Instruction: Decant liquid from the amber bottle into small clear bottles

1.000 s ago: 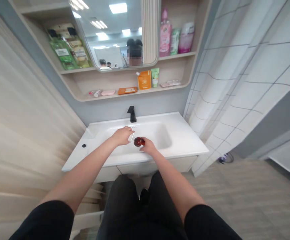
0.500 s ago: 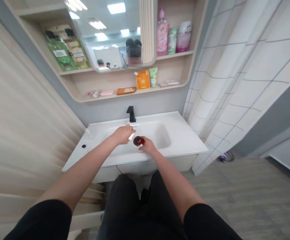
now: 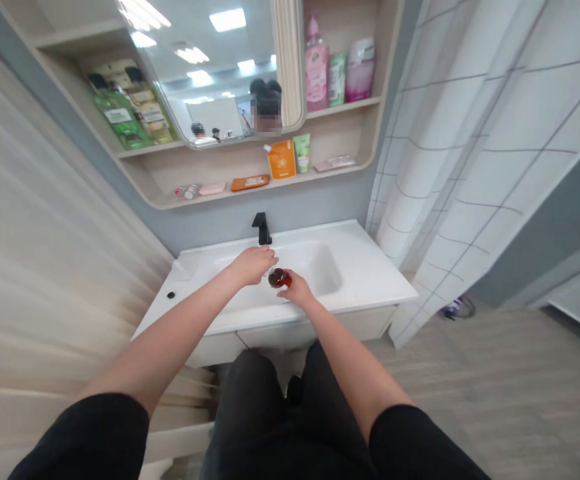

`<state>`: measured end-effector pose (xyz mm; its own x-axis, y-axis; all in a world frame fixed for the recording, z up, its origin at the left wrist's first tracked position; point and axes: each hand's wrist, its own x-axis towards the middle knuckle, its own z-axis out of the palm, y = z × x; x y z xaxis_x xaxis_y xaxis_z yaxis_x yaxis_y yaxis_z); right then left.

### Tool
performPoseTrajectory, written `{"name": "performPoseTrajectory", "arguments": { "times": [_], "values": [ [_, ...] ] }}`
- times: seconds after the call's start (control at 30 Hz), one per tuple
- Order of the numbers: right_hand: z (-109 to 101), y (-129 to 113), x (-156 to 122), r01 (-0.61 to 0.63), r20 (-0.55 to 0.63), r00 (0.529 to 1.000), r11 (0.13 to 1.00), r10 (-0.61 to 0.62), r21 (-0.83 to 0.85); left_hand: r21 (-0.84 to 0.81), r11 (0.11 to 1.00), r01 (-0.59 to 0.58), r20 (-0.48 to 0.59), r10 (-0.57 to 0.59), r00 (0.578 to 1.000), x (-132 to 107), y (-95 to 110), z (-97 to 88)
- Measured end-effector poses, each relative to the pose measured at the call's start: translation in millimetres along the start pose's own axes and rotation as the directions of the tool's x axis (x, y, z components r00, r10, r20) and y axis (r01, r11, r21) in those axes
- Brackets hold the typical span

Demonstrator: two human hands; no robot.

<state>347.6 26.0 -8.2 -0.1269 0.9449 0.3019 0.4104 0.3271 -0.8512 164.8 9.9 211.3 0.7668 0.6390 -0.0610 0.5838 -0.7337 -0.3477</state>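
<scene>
Over the white sink basin (image 3: 320, 270) both hands are close together. My right hand (image 3: 297, 289) is wrapped round a small dark-red, see-through bottle (image 3: 279, 278), tilted with its top toward the left. Just left of it, my left hand (image 3: 254, 265) is closed, fingers bent over a small pale object (image 3: 269, 271) by the bottle's top. Mostly hidden by the fingers, that object's kind is hard to make out. Behind the hands stands a black faucet (image 3: 261, 229).
A shelf above holds an orange pouch (image 3: 282, 160), a green tube (image 3: 302, 153), an orange flat pack (image 3: 250, 183) and a pink soap bar (image 3: 213, 189). Green bottles (image 3: 120, 117) stand upper left, a pink pump bottle (image 3: 317, 70) upper right. A mirror (image 3: 210, 73) hangs between.
My left hand has shifted slightly right, and its white object now shows less. The bottle stays in my right hand, almost in place. The view has tilted a little.
</scene>
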Motion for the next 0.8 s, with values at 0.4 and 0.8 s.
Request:
{"name": "performPoseTrajectory", "arguments": {
  "times": [0.4,0.8],
  "values": [
    [-0.8,-0.3,-0.4,0.016,-0.045,0.999,0.998,-0.013,0.064,-0.020,0.998,-0.054,0.018,0.055,0.998,15.5,8.7,-18.0],
    [-3.8,-3.7,-1.6,0.032,-0.062,0.998,0.993,-0.025,0.116,-0.026,0.991,-0.133,0.028,0.133,0.991,26.7,10.8,-26.3]
  ]
}}
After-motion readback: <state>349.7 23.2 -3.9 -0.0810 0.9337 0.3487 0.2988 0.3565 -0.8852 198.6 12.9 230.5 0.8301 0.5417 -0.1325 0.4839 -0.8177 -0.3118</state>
